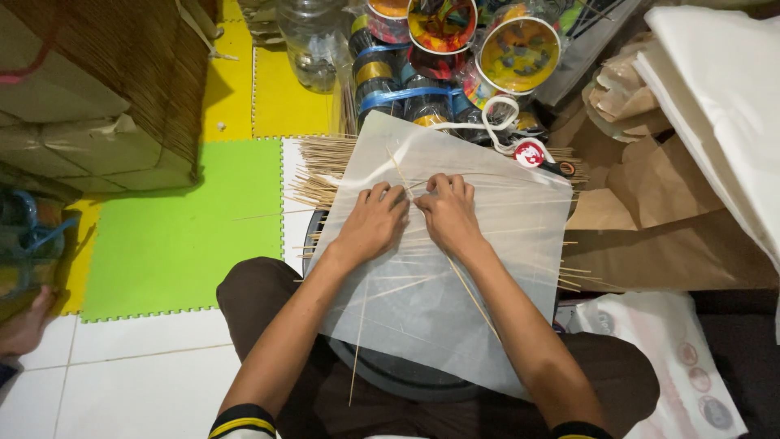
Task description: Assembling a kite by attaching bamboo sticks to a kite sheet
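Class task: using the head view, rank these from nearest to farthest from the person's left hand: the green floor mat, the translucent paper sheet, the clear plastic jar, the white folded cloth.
Starting from the left hand:
1. Translucent paper sheet, directly under the hand.
2. Green floor mat, on the left.
3. Clear plastic jar, at the top, beyond the bamboo sticks.
4. White folded cloth, far right.

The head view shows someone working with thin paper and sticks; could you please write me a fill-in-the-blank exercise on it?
1. Both hands, left hand and right hand, press on a translucent sheet of ____.
2. The foam mat left of the sheet is ____.
3. Thin bamboo ____ lie fanned under the sheet's far edge.

Missing words: paper; green; sticks
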